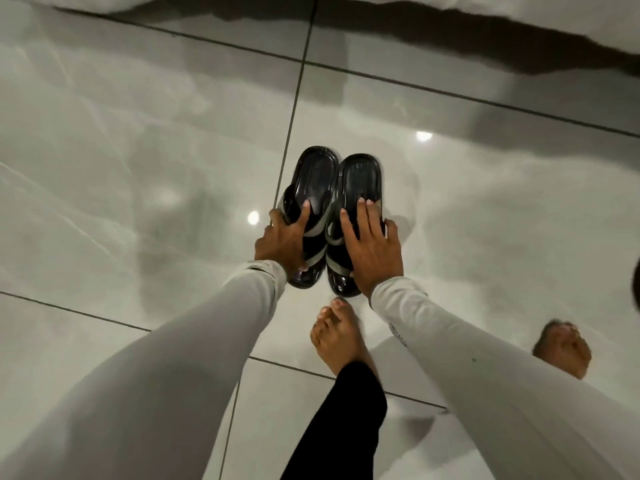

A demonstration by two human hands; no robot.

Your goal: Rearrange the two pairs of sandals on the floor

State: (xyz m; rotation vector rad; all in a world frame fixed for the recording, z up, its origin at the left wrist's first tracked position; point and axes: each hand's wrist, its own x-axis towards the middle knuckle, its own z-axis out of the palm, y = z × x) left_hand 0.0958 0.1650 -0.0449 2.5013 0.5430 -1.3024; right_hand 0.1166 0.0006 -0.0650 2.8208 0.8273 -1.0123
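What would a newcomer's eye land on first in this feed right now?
First, the pair of black sandals side by side at the centre of the glossy tiled floor, with the left hand on one and the right hand on the other. Next, a bare foot just below them. Only one pair is in view.

sandals (318,188): glossy black plastic | floor (138,168): polished glossy tile
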